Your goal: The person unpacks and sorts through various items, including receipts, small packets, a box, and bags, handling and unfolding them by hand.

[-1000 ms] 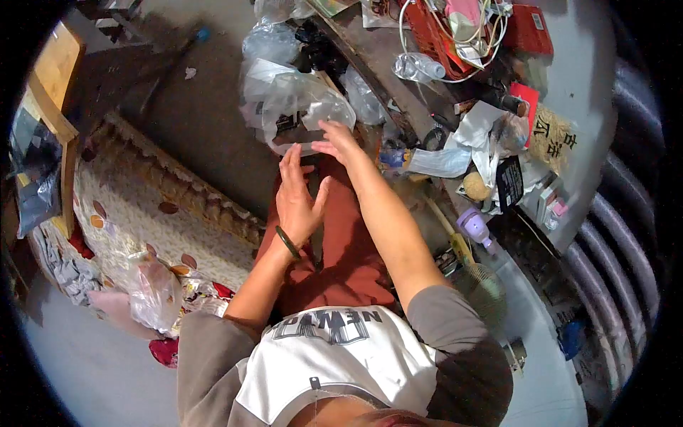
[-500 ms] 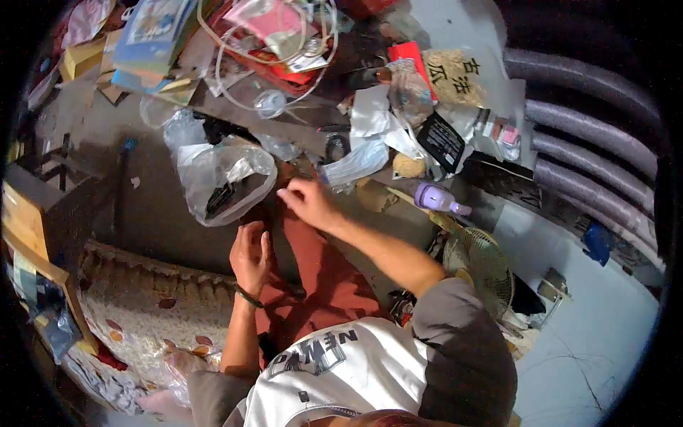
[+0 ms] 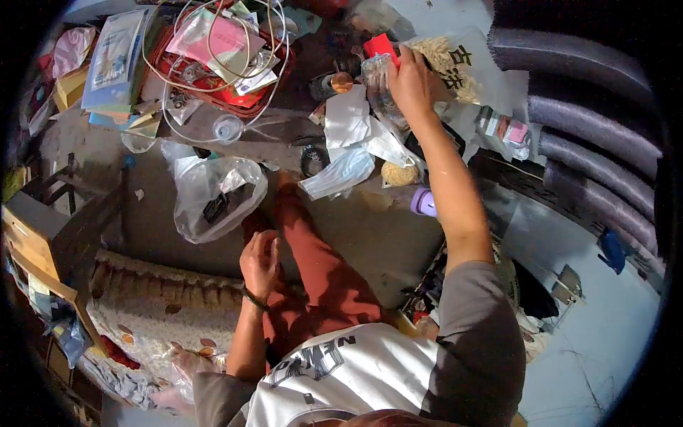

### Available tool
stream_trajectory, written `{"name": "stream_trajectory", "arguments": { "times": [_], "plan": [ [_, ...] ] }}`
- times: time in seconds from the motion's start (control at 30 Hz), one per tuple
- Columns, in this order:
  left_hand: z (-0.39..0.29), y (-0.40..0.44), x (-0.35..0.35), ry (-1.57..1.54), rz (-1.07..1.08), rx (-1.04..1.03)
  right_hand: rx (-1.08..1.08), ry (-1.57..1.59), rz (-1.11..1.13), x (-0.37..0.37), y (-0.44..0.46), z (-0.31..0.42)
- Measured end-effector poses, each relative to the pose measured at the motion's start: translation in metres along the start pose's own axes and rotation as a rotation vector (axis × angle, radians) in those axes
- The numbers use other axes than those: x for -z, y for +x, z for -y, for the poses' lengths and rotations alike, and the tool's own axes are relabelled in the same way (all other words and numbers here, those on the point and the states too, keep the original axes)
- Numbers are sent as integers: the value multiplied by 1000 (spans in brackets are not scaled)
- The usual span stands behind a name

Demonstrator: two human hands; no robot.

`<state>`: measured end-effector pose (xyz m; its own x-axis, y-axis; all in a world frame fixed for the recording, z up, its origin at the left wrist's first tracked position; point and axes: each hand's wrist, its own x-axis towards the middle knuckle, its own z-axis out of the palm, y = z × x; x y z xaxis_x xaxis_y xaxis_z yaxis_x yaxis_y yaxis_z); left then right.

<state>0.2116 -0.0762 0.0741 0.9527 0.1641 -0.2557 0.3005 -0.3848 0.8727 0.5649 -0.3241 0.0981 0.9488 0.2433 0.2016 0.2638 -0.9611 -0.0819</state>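
My right hand is stretched out over the cluttered table, at the edge of a red packet and a clear plastic bag. Its fingers point down and partly hide each other, so any hold is unclear. Beside it lies a clear bag of pale dried strips with dark characters. My left hand hovers above my lap, loosely curled with nothing in it. In front of that hand, an open clear plastic bag holds dark and white scraps.
A red basket with cables and packets stands at the upper left of the table. White papers, a blue mask, a round tan ball and a purple object lie nearer. A patterned padded seat is at left.
The view has turned toward the table. My right hand has moved from above my knees out to the red packet and clear bag. My left hand has stayed near my lap.
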Motion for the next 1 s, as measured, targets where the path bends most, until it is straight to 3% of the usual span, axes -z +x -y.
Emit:
{"name": "stream_trajectory", "arguments": {
  "times": [0.13,0.23,0.4,0.47,0.57,0.67,0.8,0.9,0.97,1.0],
  "plan": [
    [-11,10,-15,-21,46,68,-96,-247,403,10,-7,-2],
    [-23,17,-21,-38,74,76,-18,-39,51,10,-29,-19],
    [-24,23,-37,-12,127,101,91,-137,85,8,-55,-29],
    [-18,26,-47,34,110,13,116,-177,82,-1,-57,-29],
    [-41,45,-52,-8,117,-6,-2,-209,364,-42,-66,-49],
    [-51,65,-61,-25,104,-140,40,-267,312,-39,-66,-47],
    [-65,72,-67,-46,119,-106,-21,262,-76,26,-75,-50],
    [-75,76,-71,-92,154,-97,-240,669,-184,59,-93,-58],
    [-84,78,-74,-150,159,-81,-183,626,-88,63,-119,-96],
    [-90,79,-74,-144,159,-88,-273,651,-54,61,-130,-97]
  ]
}}
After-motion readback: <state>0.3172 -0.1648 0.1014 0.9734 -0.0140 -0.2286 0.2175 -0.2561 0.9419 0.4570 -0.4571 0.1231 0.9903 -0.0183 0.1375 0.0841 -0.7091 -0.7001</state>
